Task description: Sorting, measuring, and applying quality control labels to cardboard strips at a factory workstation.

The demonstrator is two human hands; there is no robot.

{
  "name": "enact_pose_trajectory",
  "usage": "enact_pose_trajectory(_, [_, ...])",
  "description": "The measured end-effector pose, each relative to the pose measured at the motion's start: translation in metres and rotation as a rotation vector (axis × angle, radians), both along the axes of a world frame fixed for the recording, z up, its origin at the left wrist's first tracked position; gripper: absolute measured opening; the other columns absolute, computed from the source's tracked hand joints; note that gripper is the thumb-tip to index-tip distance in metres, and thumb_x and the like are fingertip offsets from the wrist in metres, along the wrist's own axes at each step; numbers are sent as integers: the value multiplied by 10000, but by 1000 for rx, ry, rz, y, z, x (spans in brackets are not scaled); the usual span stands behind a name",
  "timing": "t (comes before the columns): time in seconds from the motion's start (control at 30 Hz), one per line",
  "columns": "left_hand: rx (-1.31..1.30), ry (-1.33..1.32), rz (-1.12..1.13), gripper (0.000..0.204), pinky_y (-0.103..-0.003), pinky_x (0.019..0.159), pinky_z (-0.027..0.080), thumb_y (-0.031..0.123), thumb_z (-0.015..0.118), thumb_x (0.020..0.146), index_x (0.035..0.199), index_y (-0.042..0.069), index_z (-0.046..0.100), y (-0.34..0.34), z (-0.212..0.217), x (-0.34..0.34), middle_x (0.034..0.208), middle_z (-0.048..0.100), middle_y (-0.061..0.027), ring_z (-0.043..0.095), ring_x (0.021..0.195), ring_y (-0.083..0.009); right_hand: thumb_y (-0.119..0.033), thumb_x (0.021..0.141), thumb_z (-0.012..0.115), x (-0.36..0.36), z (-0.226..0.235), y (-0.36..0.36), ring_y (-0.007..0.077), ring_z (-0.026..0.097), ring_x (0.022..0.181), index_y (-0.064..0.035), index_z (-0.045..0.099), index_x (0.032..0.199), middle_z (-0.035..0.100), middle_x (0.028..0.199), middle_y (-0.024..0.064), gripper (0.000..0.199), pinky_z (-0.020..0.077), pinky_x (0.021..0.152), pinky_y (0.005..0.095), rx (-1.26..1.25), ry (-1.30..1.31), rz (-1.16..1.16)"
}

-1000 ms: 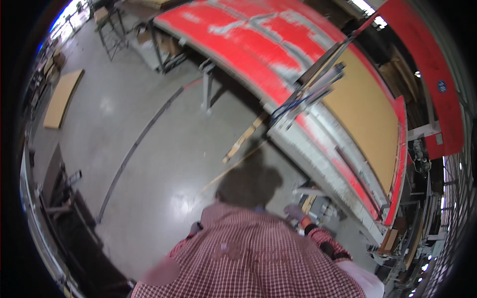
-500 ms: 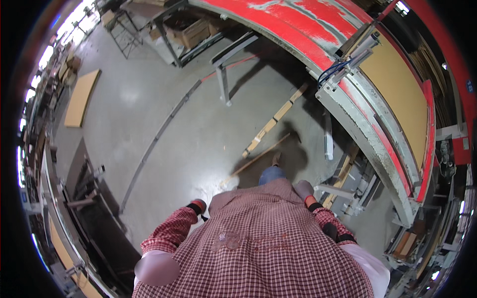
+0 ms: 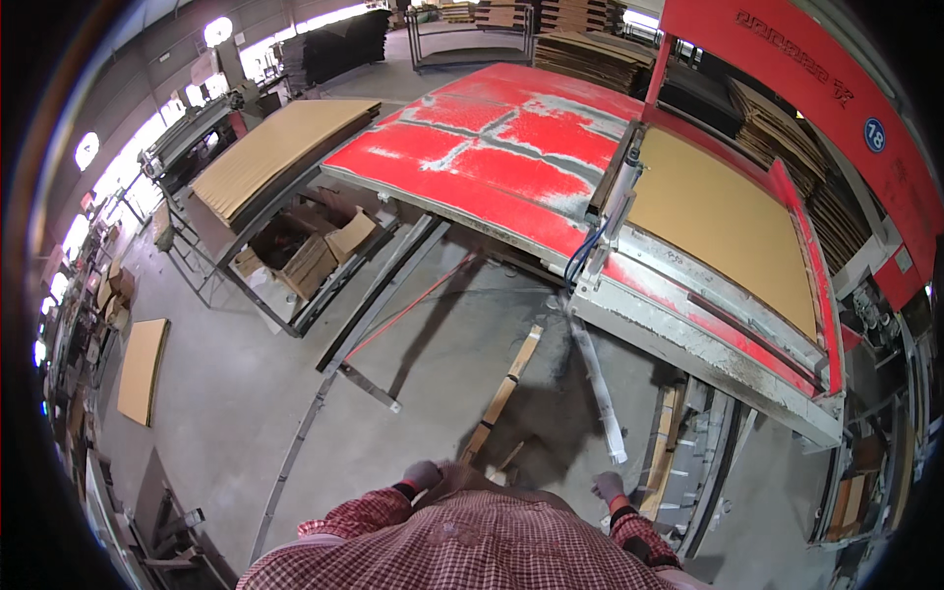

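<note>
My left hand (image 3: 423, 476), in a grey glove with a dark cuff, hangs at the left edge of my red checked apron (image 3: 472, 531). How its fingers are set cannot be made out, and nothing shows in it. Out to the right, my right hand (image 3: 608, 486), gloved alike, is loosely curled with nothing visible in it. It is nearest to the foot of a pale metal leg (image 3: 600, 393). Ahead stands a large machine with a worn red table top (image 3: 492, 147), and a tan board (image 3: 723, 221) lies on its right part.
A stack of tan boards (image 3: 275, 157) rests on a frame at left, above an open cardboard box (image 3: 300, 261). Wooden strips (image 3: 506, 393) lie on the floor before me. A metal arm with a red rod (image 3: 413, 300) juts out low. One board (image 3: 145, 372) lies far left.
My view has tilted up and moved towards the machine, bringing the red table top and the board stack into sight. My forearms now sit lower in the picture, still beside the apron.
</note>
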State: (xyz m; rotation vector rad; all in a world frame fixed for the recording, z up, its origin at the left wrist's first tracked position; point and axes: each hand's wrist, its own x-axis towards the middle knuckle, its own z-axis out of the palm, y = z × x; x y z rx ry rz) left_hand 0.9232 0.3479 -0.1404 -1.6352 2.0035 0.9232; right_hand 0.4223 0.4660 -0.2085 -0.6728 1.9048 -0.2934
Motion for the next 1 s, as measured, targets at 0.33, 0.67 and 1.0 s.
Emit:
enact_pose_trajectory(0.33, [60,530,213,339,-380,781,499,349,656,759,909,49,703,-128,-122,46,912,695,-133,662,854,-269,-196,830,579,104,-23,-41,188,596,479,-16,570,862,624,669,112,183,491,424,306,-204,-106,-510])
enact_pose_trajectory(0.67, [-147,387,-226,382,-429,815,493,376,571,755,917,58,707,-365,-212,135,932,680,-171,645,906,-330,-200,850,553,266,-261,-13,271,664,758,-39,679,908,690,870,108,212,532,670,389,-216,580,426])
enact_pose_trajectory(1.0, [-174,533,-527,361,-442,746,485,338,543,811,896,11,672,-458,-217,73,857,658,-203,627,815,-365,-338,788,580,258,-266,-198,318,648,786,-124,701,777,677,828,119,246,493,670,455,-312,726,394])
